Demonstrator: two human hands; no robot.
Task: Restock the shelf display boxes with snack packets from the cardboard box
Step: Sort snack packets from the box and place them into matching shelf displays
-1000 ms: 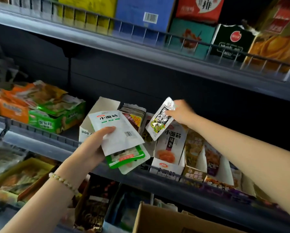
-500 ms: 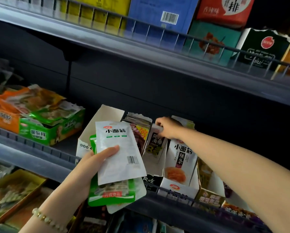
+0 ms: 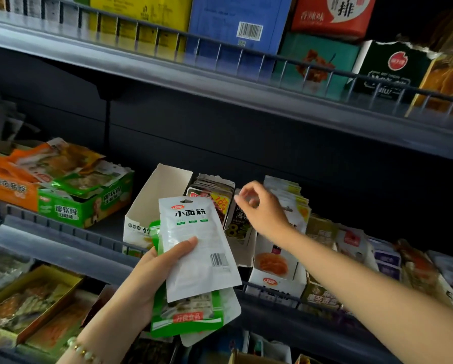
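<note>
Our left hand (image 3: 151,279) clamps a stack of snack packets, white packet (image 3: 196,248) on top, green packet (image 3: 183,316) under it, just in front of the open white box (image 3: 162,190). Right of that box, display boxes (image 3: 275,279) stand packed with packets. Our right hand (image 3: 262,208) hovers over them, fingers loosely curled, holding nothing.

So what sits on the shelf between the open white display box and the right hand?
Head view: a stack of upright packets with a red-and-yellow front beside the white display box, then a dark packet standing next to the right hand.
</note>
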